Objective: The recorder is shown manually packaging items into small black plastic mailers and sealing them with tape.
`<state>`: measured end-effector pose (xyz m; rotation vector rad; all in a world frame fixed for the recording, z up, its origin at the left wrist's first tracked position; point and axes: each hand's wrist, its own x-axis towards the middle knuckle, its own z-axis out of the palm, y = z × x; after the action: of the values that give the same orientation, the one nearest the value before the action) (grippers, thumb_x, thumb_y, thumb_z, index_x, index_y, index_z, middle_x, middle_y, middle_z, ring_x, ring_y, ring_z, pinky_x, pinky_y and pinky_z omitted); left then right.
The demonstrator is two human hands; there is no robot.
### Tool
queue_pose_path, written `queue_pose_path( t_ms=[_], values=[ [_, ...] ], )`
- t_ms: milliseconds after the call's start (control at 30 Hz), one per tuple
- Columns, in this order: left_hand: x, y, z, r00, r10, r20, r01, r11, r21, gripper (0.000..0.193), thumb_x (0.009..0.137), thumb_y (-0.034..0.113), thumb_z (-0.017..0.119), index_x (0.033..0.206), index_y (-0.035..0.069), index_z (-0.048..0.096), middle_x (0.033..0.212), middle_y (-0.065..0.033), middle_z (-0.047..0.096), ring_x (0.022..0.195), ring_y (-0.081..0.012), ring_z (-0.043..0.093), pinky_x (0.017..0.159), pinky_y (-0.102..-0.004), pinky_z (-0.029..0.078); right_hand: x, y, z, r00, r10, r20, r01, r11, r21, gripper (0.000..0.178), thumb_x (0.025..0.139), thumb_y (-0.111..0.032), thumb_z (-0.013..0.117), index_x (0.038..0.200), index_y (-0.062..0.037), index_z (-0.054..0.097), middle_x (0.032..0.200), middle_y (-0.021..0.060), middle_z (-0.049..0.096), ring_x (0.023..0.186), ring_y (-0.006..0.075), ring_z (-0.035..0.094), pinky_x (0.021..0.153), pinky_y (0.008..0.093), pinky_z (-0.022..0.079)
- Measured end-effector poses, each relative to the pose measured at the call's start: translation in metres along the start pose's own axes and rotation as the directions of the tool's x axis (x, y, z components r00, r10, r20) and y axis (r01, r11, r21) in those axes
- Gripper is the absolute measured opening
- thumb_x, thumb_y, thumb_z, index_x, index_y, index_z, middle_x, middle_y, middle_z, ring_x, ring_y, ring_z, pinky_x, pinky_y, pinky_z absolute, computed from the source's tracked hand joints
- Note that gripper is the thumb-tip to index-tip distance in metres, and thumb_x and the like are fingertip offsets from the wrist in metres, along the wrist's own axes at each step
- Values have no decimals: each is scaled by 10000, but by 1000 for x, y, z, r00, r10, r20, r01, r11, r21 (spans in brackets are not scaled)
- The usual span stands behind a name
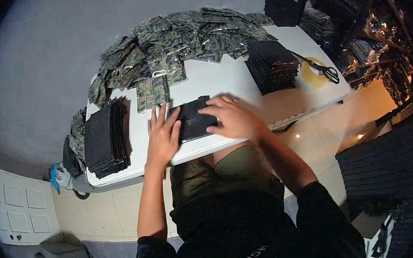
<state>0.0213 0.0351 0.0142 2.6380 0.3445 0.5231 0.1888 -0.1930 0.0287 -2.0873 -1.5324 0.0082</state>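
Note:
A flat, dark rectangular piece lies near the front edge of the white table; it looks black and slightly shiny, and its exact kind does not show. My left hand rests at its left end with fingers spread. Over its right end is my right hand, fingers apart and slightly bent, its back a little blurred. Just beyond my left fingertips lies a camouflage-patterned packet in clear plastic.
A heap of similar packets lines the table's far side. Stacks of black pieces stand at left and right. Black scissors lie across a roll of yellowish tape. A dark shelf rises beyond the right end.

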Motion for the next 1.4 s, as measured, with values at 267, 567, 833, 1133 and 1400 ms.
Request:
queue_pose_path(
  t_ms=[267, 567, 833, 1133, 1400],
  values=[
    [60, -20, -12, 961, 155, 229, -121, 980, -157, 505, 921, 126, 800, 1407, 20, 712, 1240, -264, 727, 1164, -447, 688, 1070, -491, 525, 69, 53, 3, 963, 15, 269, -17, 1000, 6, 713, 837, -294, 915, 1488, -132, 673, 1348, 193, 681, 1318, 412, 612, 1138, 487, 493],
    [82, -1, -40, 985, 75, 153, -23, 948, -316, 213, 824, 43, 874, 992, -17, 758, 921, -78, 650, 818, -199, 605, 747, -355, 483, 91, 45, -22, 993, -64, 99, 46, 983, 180, 395, 814, -194, 922, 1141, -70, 738, 1049, 134, 692, 985, 333, 702, 881, 444, 553],
    [-29, 51, -58, 949, 218, 227, -202, 975, -92, 399, 718, 110, 943, 1081, 92, 778, 1199, -149, 639, 1205, -384, 584, 1082, -479, 499, -33, -20, -26, 984, -179, 19, 178, 984, 23, 372, 783, -151, 912, 1090, -98, 709, 1214, 135, 651, 1085, 298, 674, 937, 419, 537],
    [-38, 74, -13, 984, 155, -91, -162, 984, -78, 393, 1048, 182, 673, 1380, -28, 675, 1518, -247, 572, 1497, -477, 481, 1238, -539, 397, -25, -45, 20, 961, 95, -261, -2, 942, 334, 347, 911, -45, 801, 1247, -54, 714, 1301, 160, 635, 1255, 375, 642, 1051, 463, 541],
    [-15, 45, 27, 987, 42, 154, -69, 982, 173, 793, 1129, 542, 450, 1711, 12, 352, 1796, -196, 314, 1688, -399, 213, 1336, -666, 149, 0, -34, 77, 988, 92, -121, -116, 969, -217, 666, 1136, -361, 473, 1656, 51, 410, 1750, 236, 376, 1646, 394, 308, 1351, 535, 225]
  ],
)
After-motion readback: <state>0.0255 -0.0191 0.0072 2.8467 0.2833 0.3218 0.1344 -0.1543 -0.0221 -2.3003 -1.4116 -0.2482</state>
